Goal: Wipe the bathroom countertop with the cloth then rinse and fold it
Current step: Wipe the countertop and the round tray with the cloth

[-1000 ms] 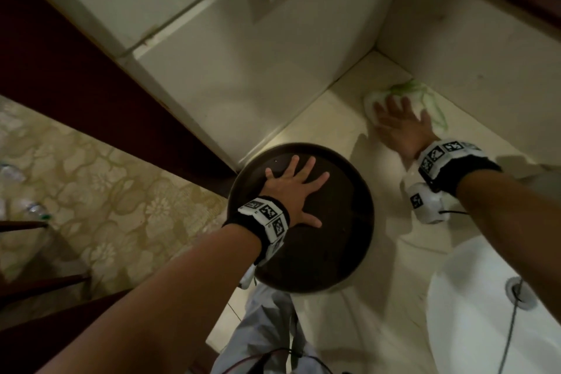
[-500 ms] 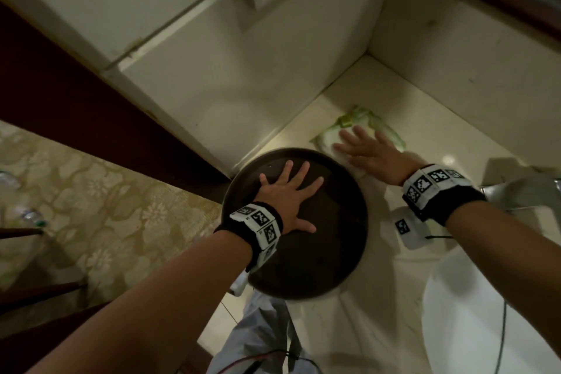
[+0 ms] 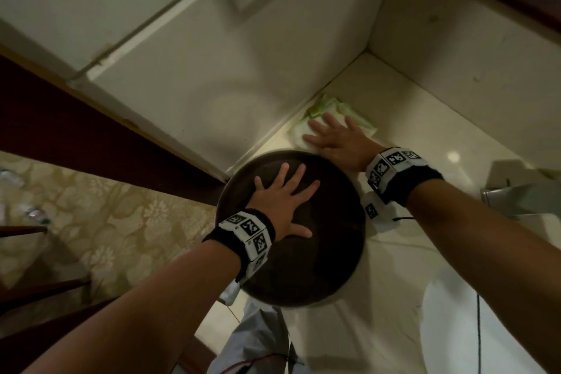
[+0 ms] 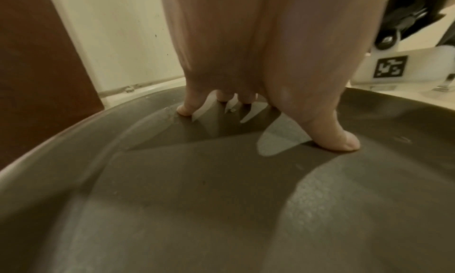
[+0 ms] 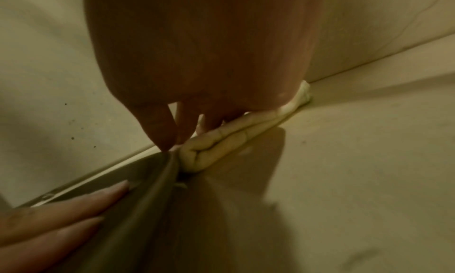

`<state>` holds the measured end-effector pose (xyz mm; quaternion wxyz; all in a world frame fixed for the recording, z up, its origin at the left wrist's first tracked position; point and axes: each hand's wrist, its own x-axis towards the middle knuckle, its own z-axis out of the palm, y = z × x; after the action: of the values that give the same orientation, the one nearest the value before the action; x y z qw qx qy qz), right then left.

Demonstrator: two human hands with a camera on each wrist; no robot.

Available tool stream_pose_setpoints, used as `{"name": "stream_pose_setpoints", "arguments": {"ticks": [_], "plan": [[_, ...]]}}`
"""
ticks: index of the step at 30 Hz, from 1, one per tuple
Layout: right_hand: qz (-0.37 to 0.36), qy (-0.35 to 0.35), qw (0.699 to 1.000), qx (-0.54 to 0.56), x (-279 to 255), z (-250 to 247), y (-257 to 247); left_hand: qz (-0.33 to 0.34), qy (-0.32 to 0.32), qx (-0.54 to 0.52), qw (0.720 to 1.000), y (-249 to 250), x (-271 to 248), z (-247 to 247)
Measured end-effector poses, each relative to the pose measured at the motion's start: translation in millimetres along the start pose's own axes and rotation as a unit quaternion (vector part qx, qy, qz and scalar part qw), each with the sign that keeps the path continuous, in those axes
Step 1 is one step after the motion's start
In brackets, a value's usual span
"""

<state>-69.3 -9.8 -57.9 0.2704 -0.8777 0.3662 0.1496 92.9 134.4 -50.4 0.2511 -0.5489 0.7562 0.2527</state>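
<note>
Since half a second ago the right hand (image 3: pixel 340 143) and the cloth (image 3: pixel 334 117) under it have slid a little farther from the dark tray, toward the side wall; a second ago both sat deeper in the corner. Left hand unchanged.

Left to right:

Left hand (image 3: pixel 280 206): flat, palm down, inside the round dark tray (image 3: pixel 334 252). Fingers (image 4: pixel 183 109) straight and fanned apart, tips and thumb touching the tray's floor. It holds nothing; it only rests on the tray. The tray overhangs the front edge of the countertop (image 3: pixel 409 118) at its left end.

Cloth: pale with green edging, folded into a thick pad. It lies on the countertop just beyond the tray's far rim, up against the foot of the side wall (image 3: pixel 212 70). Its long axis runs along that wall line, toward the back corner. The right wrist view shows its rolled, layered fold (image 5: pixel 221 141) close against the tray rim.

Right hand: flat on top of the cloth, fingers (image 5: pixel 160 129) straight and slightly spread, pointing toward the wall, pressing down. No curl or pinch visible.

White basin (image 3: pixel 485 328) at lower right, well apart from the cloth.
</note>
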Motion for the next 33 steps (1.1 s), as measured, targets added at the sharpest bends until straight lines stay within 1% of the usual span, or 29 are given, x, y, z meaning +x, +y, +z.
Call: {"name": "stream_pose_setpoints", "arguments": {"ticks": [3, 5, 11, 15, 20, 25, 29, 33], "plan": [[-0.022, 0.022, 0.999, -0.013, 0.8, 3.1, 14.0, -0.001, -0.002, 0.002, 1.000, -0.4, 0.5, -0.3], [-0.023, 0.036, 0.999, -0.021, 2.9, -0.8, 21.9, -0.004, -0.006, 0.004, 1.000, -0.6, -0.3, -1.0], [0.065, 0.065, 0.996, 0.000, 9.2, -21.8, 62.2, -0.005, -0.004, -0.004, 1.000, -1.7, -0.6, 0.1], [0.123, 0.047, 0.991, 0.005, 27.4, -40.7, 84.9, -0.007, -0.003, -0.008, 1.000, -1.2, 0.6, 0.0], [0.139, 0.039, 0.989, -0.004, 32.2, -47.2, 94.7, -0.012, -0.008, -0.012, 1.000, -0.6, 1.0, -0.5], [0.162, 0.068, 0.984, 0.001, 10.0, -34.4, 107.0, -0.011, -0.019, -0.006, 1.000, -0.9, 0.3, -4.5], [0.189, 0.097, 0.977, 0.015, -24.9, -18.4, 116.8, -0.007, -0.015, -0.002, 1.000, -0.7, 1.2, -3.2], [0.237, 0.123, 0.962, 0.050, -51.6, 2.9, 96.4, -0.004, -0.012, 0.006, 1.000, -0.8, 1.9, -1.7]]}}
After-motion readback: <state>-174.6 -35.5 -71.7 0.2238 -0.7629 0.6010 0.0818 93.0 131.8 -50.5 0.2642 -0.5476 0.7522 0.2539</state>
